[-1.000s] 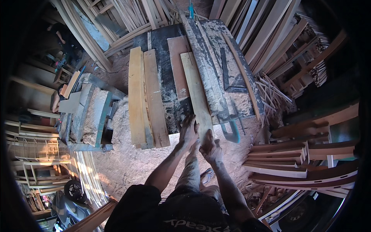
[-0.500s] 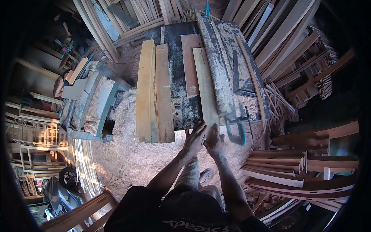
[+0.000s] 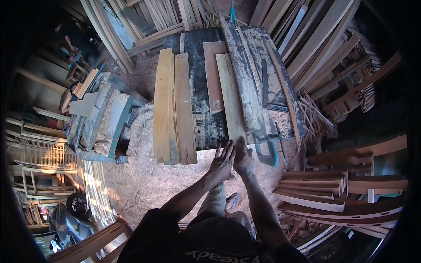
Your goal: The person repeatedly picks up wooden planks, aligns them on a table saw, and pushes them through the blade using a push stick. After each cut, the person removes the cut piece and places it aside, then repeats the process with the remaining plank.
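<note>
A long, narrow wooden board (image 3: 230, 94) lies on the dark, dust-covered work table (image 3: 197, 74), alongside a long straight rail (image 3: 243, 83). At its near end, my right hand (image 3: 244, 160) is closed on the wood, its lower fingers partly hidden. My left hand (image 3: 222, 163) is just beside it, fingers stretched out and spread, with the tips at the board's near left corner; whether they press on it I cannot tell. A reddish-brown board (image 3: 213, 74) rests to the left of the narrow one. A teal clamp (image 3: 268, 155) sits at the rail's near end.
Pale boards (image 3: 162, 105) and a browner board (image 3: 185, 109) lie on the table's left, jutting past its near edge. A dusty machine (image 3: 107, 114) stands further left. Stacked timber (image 3: 315, 193) is at right. A person (image 3: 76, 35) is at the far left.
My left hand's fingers have straightened and spread from a more bent pose. My right hand stays at the board's near end. The whole view has shifted slightly.
</note>
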Motion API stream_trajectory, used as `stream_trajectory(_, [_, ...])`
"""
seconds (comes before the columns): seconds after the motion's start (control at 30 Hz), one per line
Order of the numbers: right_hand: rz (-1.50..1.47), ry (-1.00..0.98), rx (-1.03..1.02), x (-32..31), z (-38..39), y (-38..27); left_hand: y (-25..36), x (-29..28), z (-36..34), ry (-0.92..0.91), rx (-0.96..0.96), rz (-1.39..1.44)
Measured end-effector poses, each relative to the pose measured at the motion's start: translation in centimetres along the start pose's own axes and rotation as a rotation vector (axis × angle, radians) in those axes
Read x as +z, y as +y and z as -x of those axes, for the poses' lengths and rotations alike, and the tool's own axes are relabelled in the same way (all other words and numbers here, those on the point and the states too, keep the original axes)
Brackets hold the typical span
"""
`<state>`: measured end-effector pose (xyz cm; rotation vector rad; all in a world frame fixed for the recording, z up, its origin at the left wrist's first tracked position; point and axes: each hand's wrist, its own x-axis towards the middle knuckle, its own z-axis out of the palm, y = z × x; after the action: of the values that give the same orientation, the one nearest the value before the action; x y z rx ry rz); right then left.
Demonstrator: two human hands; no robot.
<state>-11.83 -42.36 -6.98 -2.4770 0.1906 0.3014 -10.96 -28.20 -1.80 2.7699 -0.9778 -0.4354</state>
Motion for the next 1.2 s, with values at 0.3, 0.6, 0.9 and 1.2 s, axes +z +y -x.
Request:
stream_trajectory(0.3, [-0.013, -0.029, 0.053, -0.5, -1.2, -0.6, -1.6, 1.5, -2.2, 0.176, 0.06, -0.006])
stream_trajectory(0.6, [0.01, 0.103, 0.058, -1.4, -1.7, -2.1, -2.1, 0.7, -3.6, 0.177, 0.042, -0.055])
stream_trajectory(0.9, [-0.075, 0.377, -0.064, -4.0, 6.6, 2.0, -3.3, 0.3, -4.5, 0.226, 0.016, -0.008])
stream_trajectory(1.2, [0.008, 0.511, -0.01, -13.1, 13.9, 12.2, -4.7, -1.0, -6.2, 0.182, 0.006, -0.009])
